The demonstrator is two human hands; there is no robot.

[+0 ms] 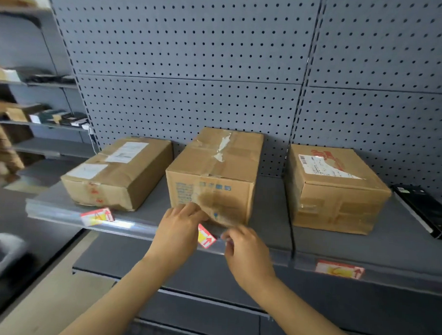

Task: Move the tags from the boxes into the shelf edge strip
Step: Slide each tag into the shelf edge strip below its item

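Three boxes stand on the shelf (271, 215). Below the middle box (211, 182), a red-and-yellow tag (206, 237) sits tilted at the edge strip (126, 226), not yet seated. Left hand (179, 229): grip pinching the tag's upper left edge. Right hand (246, 254): fingertips pressed together at the strip's lip just right of the tag; whether they touch the tag cannot be told. Two further tags, left tag (97, 216) and right tag (339, 270), already sit in the strip. Judgement: the tag is light, thin card, easily creased; hold it by its edges and slide it in level.
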